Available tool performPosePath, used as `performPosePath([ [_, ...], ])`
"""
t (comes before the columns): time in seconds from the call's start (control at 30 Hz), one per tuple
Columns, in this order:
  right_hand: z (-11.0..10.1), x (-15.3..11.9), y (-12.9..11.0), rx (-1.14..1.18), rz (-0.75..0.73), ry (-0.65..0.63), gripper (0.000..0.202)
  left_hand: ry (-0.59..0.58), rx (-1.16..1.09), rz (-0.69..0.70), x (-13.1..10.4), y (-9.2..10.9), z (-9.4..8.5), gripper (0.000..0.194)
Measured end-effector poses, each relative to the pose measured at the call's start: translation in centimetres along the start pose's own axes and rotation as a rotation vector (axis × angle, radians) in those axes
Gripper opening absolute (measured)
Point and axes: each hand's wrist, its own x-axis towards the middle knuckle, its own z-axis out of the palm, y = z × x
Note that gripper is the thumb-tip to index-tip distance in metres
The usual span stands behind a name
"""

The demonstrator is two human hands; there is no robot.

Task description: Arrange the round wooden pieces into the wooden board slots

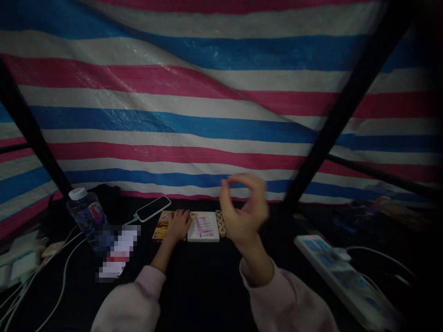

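Left hand (179, 225) spread open on yellow box (159, 232), toward far edge of desk (204, 286). Right hand (249, 218) raised, thumb and fingertip closed in ring.

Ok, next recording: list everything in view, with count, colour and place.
tarp: 1, blue-red-white stripes, behind
poles: several, black, against tarp
table: 1, black, below
bottle: 1, clear, white cap, left
paper: pixelated, whitish and red, beside bottle
phone: 1, dark screen, pale edge, behind paper
box: 1, yellow-red, under left hand
white case: 1, red print, right of box
discs: at least 4, tan, right of case
power strip: 1, white, right
cables: several, white, both sides
far-right clutter: too dark
sleeves: 2, pinkish, front
left hand: 1, on box
right hand: 1, raised, blurred
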Motion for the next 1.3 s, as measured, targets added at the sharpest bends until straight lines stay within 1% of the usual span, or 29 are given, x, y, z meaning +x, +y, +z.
performPosePath([
  [0.03,1.2,-0.4,0.6,-0.034,0.038,-0.143,0.022,-0.011,0.002,-0.006,0.0,0.0,0.0,0.036],
  [0.13,5.5,-3.2,3.0,-0.212,0.141,-0.761,0.017,-0.027,0.007,-0.01,0.0,0.0,-0.1,0.036],
  [0.17,6.9,-4.4,3.8,-0.283,0.163,-0.934,0.015,-0.021,0.005,-0.004,0.0,0.0,-0.1,0.037],
  [0.2,8.2,-5.6,4.5,-0.337,0.172,-0.988,0.016,-0.012,0.003,0.001,0.1,0.0,-0.1,0.037],
  [0.23,9.3,-6.7,5.0,-0.367,0.189,-1.006,0.018,-0.007,0.001,0.005,0.1,0.0,-0.1,0.038],
  [0.33,11.5,-9.1,6.2,-0.387,0.229,-0.976,0.02,-0.01,0.012,0.004,0.1,0.1,0.0,0.038],
  [0.43,12.4,-9.9,6.8,-0.391,0.263,-0.977,0.02,-0.01,0.035,-0.002,0.1,0.2,-0.1,0.038],
  [0.53,12.7,-10.1,7.3,-0.371,0.287,-0.986,0.018,0.003,0.044,0.001,0.1,0.2,-0.1,0.038],
  [0.67,13.0,-10.4,7.5,-0.36,0.327,-0.954,0.014,0.019,0.032,0.009,0.1,0.1,0.1,0.038],
  [0.8,12.5,-10.1,7.2,-0.339,0.338,-0.919,0.012,0.032,0.021,0.007,0.1,-0.1,0.3,0.038],
  [0.87,11.6,-9.5,7.1,-0.338,0.335,-0.89,0.012,0.029,0.018,0.007,0.2,-0.1,0.4,0.038],
  [0.93,10.0,-8.8,7.2,-0.348,0.327,-0.839,0.012,0.024,0.016,0.011,0.2,-0.1,0.4,0.039],
  [1.0,7.8,-8.2,7.5,-0.358,0.325,-0.783,0.011,0.019,0.012,0.01,0.2,-0.1,0.3,0.039],
  [1.07,5.2,-7.7,8.2,-0.362,0.347,-0.756,0.011,0.012,0.009,0.003,0.2,-0.2,0.3,0.039],
  [1.2,0.5,-8.0,10.5,-0.393,0.484,-0.714,0.013,0.007,0.01,0.006,0.2,-0.3,0.4,0.04],
  [1.3,-1.9,-9.3,12.6,-0.348,0.591,-0.685,0.018,0.018,0.014,0.01,0.3,-0.3,0.6,0.04],
])
